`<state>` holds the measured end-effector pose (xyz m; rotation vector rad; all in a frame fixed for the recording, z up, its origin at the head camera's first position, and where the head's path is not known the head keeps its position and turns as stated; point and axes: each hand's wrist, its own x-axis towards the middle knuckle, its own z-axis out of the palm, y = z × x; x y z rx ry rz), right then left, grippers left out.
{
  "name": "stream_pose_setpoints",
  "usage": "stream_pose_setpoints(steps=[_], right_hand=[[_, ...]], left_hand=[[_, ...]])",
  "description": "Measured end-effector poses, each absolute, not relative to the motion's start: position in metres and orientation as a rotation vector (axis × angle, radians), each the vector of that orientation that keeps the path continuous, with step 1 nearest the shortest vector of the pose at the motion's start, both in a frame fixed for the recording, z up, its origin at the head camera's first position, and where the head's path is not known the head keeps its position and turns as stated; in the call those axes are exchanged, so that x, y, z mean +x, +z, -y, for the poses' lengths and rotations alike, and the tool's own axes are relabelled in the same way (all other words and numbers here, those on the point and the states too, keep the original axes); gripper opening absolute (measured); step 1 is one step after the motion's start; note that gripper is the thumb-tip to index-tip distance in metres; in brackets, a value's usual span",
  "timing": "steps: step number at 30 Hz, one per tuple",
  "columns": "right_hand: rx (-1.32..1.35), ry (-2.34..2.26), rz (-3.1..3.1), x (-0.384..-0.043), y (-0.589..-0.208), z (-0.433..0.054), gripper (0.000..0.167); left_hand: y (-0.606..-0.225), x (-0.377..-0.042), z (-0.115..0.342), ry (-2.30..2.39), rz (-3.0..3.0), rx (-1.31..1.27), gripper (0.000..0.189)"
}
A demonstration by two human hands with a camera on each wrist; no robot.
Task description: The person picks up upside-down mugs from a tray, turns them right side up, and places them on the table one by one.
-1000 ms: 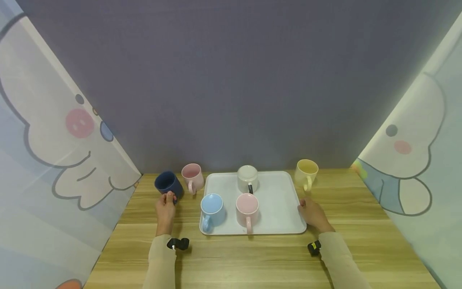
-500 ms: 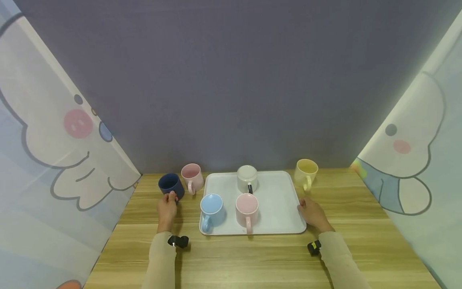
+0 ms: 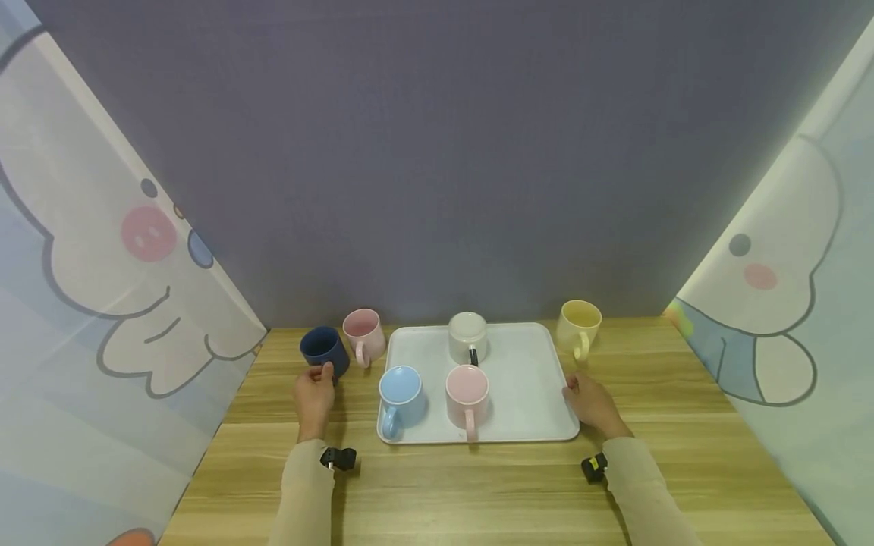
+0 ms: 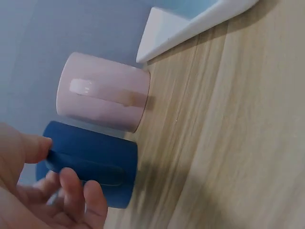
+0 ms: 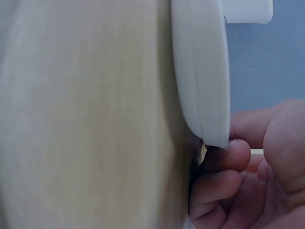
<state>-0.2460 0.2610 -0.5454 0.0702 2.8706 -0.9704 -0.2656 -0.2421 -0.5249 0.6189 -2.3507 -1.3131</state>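
A navy blue mug [image 3: 325, 351] stands upright at the left of the table. My left hand [image 3: 314, 398] pinches its handle; in the left wrist view the thumb touches the top of the handle [image 4: 86, 169] and curled fingers lie against its side. With my right hand [image 3: 592, 406] I hold the right edge of the white tray [image 3: 526, 421], thumb and bent fingers at the rim in the right wrist view. On the tray a light blue mug [image 3: 403, 398], a pink mug [image 3: 467, 398] and a white mug [image 3: 467, 337] with a black handle appear upside down.
Just right of the navy mug stands another pink mug [image 3: 365, 336], upright. A yellow mug [image 3: 579, 326] stands upright beyond the tray's right back corner. A grey wall panel [image 3: 437, 167] rises behind the wooden table [image 3: 471, 493].
The navy mug has shifted slightly right, toward the upright pink mug, with my left hand. Since half a second ago that hand has edged slightly left while the mug stays still. My right hand has not moved.
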Motion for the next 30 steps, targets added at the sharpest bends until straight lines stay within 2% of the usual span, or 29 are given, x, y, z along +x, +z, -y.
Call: stream_pose_setpoints(steps=[6, 11, 16, 19, 26, 30], right_hand=[[0.075, -0.965, -2.882, -0.246, -0.547, -0.262, 0.031], [0.059, -0.967, -2.888, -0.245, -0.549, -0.262, 0.03], [0.061, -0.966, -2.883, -0.244, -0.547, -0.261, 0.032], [0.074, -0.972, -2.885, -0.244, -0.546, -0.261, 0.033], [0.064, -0.964, -2.892, -0.245, -0.544, -0.26, 0.034], [0.066, -0.961, -2.896, -0.245, -0.544, -0.259, 0.034]], left_hand=[[-0.514, -0.257, 0.232, -1.213, 2.351, 0.549, 0.024], [-0.496, -0.241, 0.226, -1.348, 2.66, 0.16, 0.017], [-0.488, -0.221, 0.219, -1.563, 2.974, -0.297, 0.027], [-0.492, -0.216, 0.213, -1.601, 2.998, -0.457, 0.03], [-0.505, -0.213, 0.2, -1.798, 2.9, -0.516, 0.032], [-0.508, -0.213, 0.193, -1.858, 2.87, -0.427, 0.034]])
